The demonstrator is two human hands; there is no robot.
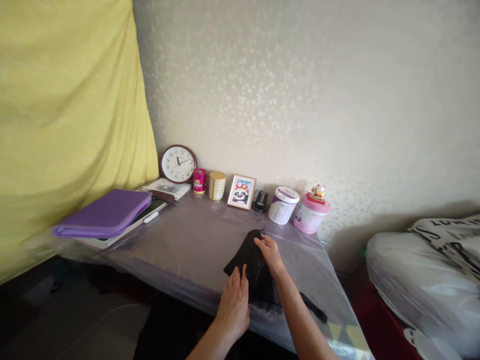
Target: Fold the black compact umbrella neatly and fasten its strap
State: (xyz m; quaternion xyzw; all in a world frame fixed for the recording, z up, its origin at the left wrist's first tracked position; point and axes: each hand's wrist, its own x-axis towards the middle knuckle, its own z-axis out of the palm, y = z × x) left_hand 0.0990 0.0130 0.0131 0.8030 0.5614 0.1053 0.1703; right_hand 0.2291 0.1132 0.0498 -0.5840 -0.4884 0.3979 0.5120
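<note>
A dark, limp black cloth item with a strap (257,280) lies bunched at the table's near edge; its exact kind does not show. My right hand (270,256) grips its upper right edge, thumb on top and fingers bent over the border. At its lower left is my left hand (233,299), fingers close together against the black material and partly hidden. One flap of the item spreads left past my left fingers. The narrow strap (314,307) trails out to the right from beneath my right forearm.
A plastic-covered table (180,245) stands against the wall. Along its back are a clock (179,164), a pink can (199,181), a yellow jar (217,186), a framed panda picture (242,192), a small black object (260,201) and two tubs (284,206). A purple folder (107,212) lies left.
</note>
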